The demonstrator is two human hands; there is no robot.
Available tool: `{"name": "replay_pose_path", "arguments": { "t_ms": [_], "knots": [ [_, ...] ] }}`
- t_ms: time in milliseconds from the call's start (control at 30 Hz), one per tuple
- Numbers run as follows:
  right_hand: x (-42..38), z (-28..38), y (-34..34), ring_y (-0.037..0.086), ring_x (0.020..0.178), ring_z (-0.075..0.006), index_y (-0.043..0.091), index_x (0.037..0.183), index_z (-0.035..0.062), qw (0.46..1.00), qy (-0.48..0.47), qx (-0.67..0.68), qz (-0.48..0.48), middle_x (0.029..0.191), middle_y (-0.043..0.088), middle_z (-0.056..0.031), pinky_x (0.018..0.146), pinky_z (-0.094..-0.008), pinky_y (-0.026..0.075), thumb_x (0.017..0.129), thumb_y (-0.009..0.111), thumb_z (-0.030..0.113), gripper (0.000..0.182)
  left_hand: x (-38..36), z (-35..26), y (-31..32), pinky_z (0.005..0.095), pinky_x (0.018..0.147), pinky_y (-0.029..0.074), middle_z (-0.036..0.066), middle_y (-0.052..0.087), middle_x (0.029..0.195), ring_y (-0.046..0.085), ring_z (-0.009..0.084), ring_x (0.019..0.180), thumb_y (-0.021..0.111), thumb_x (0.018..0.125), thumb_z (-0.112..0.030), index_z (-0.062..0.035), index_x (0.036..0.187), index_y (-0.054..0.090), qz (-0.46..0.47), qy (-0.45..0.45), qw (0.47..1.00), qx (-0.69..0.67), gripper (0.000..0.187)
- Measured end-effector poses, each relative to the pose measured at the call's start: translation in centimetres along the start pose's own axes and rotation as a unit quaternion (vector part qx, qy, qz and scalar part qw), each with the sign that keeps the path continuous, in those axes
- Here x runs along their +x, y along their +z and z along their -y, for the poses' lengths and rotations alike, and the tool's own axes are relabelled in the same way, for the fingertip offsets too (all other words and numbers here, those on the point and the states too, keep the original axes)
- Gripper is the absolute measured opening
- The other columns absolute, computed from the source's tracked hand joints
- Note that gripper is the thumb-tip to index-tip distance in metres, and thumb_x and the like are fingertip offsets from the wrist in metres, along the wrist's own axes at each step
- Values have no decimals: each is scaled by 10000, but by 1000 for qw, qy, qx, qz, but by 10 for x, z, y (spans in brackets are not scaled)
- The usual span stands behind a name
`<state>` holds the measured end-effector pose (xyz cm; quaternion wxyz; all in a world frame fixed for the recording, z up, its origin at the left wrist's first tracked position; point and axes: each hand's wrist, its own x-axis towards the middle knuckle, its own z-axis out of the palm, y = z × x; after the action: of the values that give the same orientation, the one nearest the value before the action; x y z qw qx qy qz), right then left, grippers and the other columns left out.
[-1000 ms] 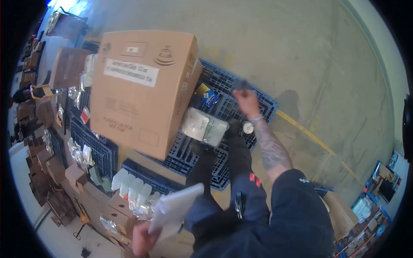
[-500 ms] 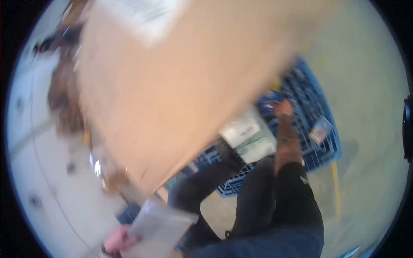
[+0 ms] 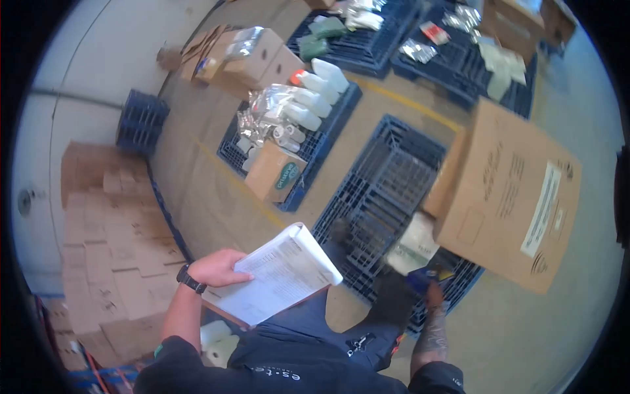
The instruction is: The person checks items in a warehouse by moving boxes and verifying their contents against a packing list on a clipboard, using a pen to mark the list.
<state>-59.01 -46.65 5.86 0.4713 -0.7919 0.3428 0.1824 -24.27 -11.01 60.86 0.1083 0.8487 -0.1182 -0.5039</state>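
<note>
My left hand (image 3: 223, 268), with a dark watch at its wrist, grips a thick stack of printed papers (image 3: 275, 272), thumb on top. The top sheet is tilted toward me. Low on the right, my right hand (image 3: 434, 295) is closed on a dark blue item (image 3: 419, 281) with a bit of yellow beside it. Its kind is not clear. Close by, a white and green pack (image 3: 415, 246) lies on the blue plastic pallet (image 3: 357, 203). A large cardboard box (image 3: 502, 203) with a white label stands next to the pack, partly over the pallet.
Another blue pallet (image 3: 331, 148) carries white jugs (image 3: 315, 85), foil bags and a small carton (image 3: 275, 172). More loaded pallets stand at the back. Stacked brown cartons (image 3: 121, 249) line the left wall. A yellow floor line (image 3: 413, 105) runs between the pallets.
The large box, blurred across the upper view before, now appears on the right. My left hand with the papers is higher and nearer the middle. My right hand stays by the blue item.
</note>
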Motion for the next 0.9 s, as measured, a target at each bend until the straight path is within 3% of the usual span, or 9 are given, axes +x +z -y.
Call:
{"name": "replay_pose_path", "arguments": {
  "t_ms": [33,133,200,300,533,633,700,867,900],
  "knots": [
    [4,36,5,598,744,-216,627,1112,-9,997,-62,-44,11,952,650,-114,683,-341,492,896,510,364,447,-11,25,-4,367,819,495,185,683,999,655,309,921,662,834,-260,10,1079,635,-28,3,999,-45,366],
    [38,173,51,602,670,-228,585,1176,-2,957,111,266,45,856,638,-120,582,-359,482,922,499,310,411,-36,105,-14,366,809,497,200,682,980,659,313,907,676,820,-268,22,1075,634,-96,-58,987,-111,388],
    [40,304,59,532,516,-172,576,1115,23,972,60,201,106,688,573,-66,450,-323,412,940,511,295,330,-46,165,-17,355,808,499,180,692,966,669,257,880,697,813,-261,13,1083,632,-126,-45,978,-162,390],
    [76,451,108,416,414,-116,529,981,72,922,-18,341,181,565,452,-2,380,-271,321,955,520,339,269,-56,221,-19,381,784,509,217,684,923,677,302,864,695,795,-238,41,1051,642,-208,-63,955,-203,382],
    [170,791,192,370,424,-108,495,888,119,876,-69,406,252,573,399,24,380,-294,297,949,520,405,294,-72,323,-50,355,786,514,212,688,934,688,287,874,690,793,-193,34,1070,636,-290,-130,911,-264,362],
    [208,834,233,376,417,-118,533,853,85,922,-73,289,247,569,404,25,388,-299,317,948,511,428,356,-71,339,-65,349,781,516,201,692,949,691,267,865,692,793,-172,35,1068,636,-287,-149,893,-313,349],
    [211,844,245,500,499,-127,584,866,19,954,-266,12,140,578,463,-13,475,-289,416,948,457,466,472,-67,348,-66,342,771,515,180,700,950,689,231,849,699,796,-156,41,1056,638,-294,-145,880,-344,332],
    [110,808,197,428,436,-121,594,838,38,920,-198,262,214,533,437,-8,444,-262,366,979,421,487,502,-29,369,-78,310,748,512,137,704,911,659,161,818,689,816,-123,57,1048,631,-341,-36,840,-420,299],
    [87,801,172,429,440,-115,589,845,42,944,-163,221,184,547,446,-6,448,-258,368,987,405,484,499,-20,362,-89,308,759,509,127,699,938,651,157,835,676,830,-112,59,1059,628,-355,-3,811,-465,290]
  ]
}}
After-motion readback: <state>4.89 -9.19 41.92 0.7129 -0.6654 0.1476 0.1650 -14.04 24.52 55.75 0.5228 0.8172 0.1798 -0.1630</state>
